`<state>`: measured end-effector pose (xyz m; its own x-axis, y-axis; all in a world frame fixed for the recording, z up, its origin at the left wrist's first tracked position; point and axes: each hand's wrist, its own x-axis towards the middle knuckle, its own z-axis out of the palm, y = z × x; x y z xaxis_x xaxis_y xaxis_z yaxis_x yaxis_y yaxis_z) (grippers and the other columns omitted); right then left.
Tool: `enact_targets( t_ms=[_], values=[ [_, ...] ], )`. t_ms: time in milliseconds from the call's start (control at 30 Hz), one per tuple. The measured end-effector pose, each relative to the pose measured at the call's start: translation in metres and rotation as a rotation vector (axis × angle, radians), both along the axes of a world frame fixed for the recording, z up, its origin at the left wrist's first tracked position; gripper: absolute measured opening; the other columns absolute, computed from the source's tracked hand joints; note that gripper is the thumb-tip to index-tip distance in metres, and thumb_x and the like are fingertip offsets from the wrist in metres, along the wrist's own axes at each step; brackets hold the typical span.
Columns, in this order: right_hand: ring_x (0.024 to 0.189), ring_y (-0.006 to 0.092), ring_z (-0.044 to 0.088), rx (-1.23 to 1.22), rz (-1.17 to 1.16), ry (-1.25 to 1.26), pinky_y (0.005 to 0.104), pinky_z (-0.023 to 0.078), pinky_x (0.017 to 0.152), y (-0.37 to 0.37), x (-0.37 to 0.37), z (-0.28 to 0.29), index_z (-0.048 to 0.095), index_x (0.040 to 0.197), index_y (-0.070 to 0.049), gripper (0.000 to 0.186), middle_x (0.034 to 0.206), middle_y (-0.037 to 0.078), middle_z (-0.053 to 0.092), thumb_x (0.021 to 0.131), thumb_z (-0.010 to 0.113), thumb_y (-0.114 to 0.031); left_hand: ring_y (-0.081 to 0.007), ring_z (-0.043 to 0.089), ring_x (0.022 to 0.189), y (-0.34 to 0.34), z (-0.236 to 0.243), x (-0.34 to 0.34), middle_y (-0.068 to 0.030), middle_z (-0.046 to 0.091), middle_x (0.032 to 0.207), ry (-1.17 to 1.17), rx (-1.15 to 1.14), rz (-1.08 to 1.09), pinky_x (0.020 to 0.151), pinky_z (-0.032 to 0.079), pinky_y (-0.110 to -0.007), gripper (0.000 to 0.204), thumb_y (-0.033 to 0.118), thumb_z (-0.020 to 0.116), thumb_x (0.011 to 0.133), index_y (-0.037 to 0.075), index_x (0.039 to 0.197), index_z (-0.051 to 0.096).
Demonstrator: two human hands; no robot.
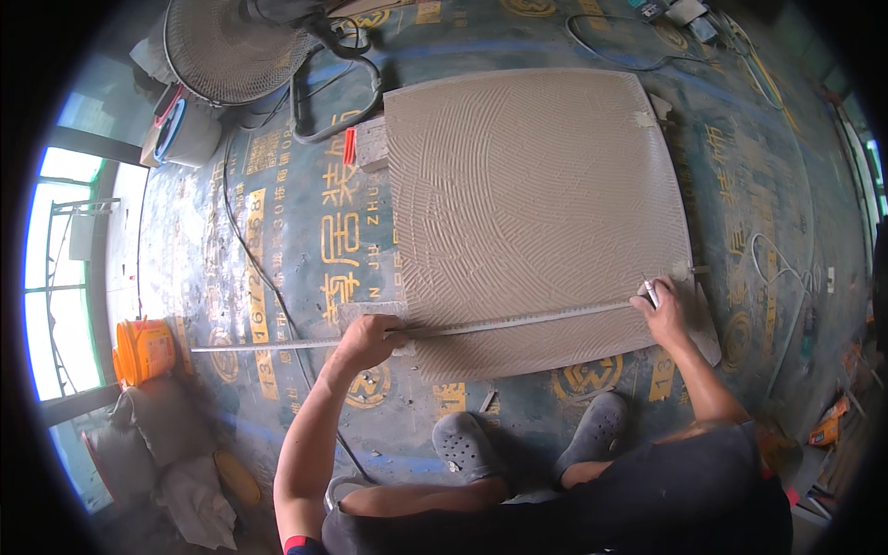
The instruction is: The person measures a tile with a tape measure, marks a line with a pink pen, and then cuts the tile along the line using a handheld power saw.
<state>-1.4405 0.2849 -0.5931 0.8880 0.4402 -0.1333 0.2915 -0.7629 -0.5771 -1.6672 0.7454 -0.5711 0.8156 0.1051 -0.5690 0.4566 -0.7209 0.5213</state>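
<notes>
A large tile (536,203) lies in front of me, its upper face coated with grey-beige adhesive combed into curved ridges. Across its near part runs a long thin metal ruler (518,322), which sticks out well past the tile's left edge. My left hand (368,340) is closed on the ruler at that left edge. At the tile's right edge, my right hand (666,314) pinches a white marker pen (651,293) near the ruler's right end. Whether those fingers also press on the ruler is hard to see. Blocks (372,143) show under the tile's left side.
A floor fan (236,46) stands at the far left near a white bucket (190,131). A black cable (252,254) crosses the printed floor covering left of the tile. An orange container (146,351) and sacks (166,421) sit at left; my clogs (467,444) are close to the tile.
</notes>
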Motion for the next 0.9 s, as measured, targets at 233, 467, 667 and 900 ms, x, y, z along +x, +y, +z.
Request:
enact_targets(
  t_ms=[233,467,667,900],
  values=[
    [0.087,0.0362,0.054,0.033,0.0,0.013,0.041,0.043,0.076,0.013,0.006,0.0,0.055,0.09,0.003,0.031,0.094,0.016,0.052,0.081,0.071,-0.021,-0.0346,0.063,0.091,-0.003,-0.011,-0.001,-0.0185,0.067,0.094,-0.097,0.011,0.102,0.08,0.049,-0.04,0.029,0.022,0.071,0.076,0.004,0.099,0.069],
    [0.089,0.0391,0.055,0.022,0.037,0.009,0.0421,0.044,0.077,0.015,0.013,-0.011,0.053,0.098,0.002,0.034,0.097,0.018,0.052,0.084,0.068,-0.025,-0.0335,0.063,0.09,-0.012,-0.008,0.006,-0.0169,0.067,0.093,-0.092,0.011,0.196,0.079,0.049,-0.038,0.021,0.016,0.07,0.076,0.005,0.094,0.07],
    [0.096,0.0373,0.057,0.029,-0.157,-0.155,0.0402,0.046,0.081,-0.007,0.033,-0.015,0.047,0.125,0.0,0.041,0.104,0.02,0.056,0.093,0.057,-0.022,-0.032,0.063,0.086,-0.008,-0.017,0.008,-0.0122,0.066,0.09,-0.239,0.087,0.22,0.077,0.049,-0.037,0.017,0.013,0.073,0.073,0.007,0.089,0.072],
    [0.068,0.0083,0.057,0.435,-0.406,0.234,0.0211,0.041,0.051,0.001,0.028,0.031,0.049,0.133,-0.008,0.035,0.085,0.003,0.059,0.098,0.044,-0.014,-0.0295,0.06,0.087,0.002,-0.023,0.003,-0.0113,0.062,0.088,-0.263,0.194,0.173,0.078,0.048,-0.037,0.019,0.011,0.074,0.073,0.006,0.092,0.072]
  ],
)
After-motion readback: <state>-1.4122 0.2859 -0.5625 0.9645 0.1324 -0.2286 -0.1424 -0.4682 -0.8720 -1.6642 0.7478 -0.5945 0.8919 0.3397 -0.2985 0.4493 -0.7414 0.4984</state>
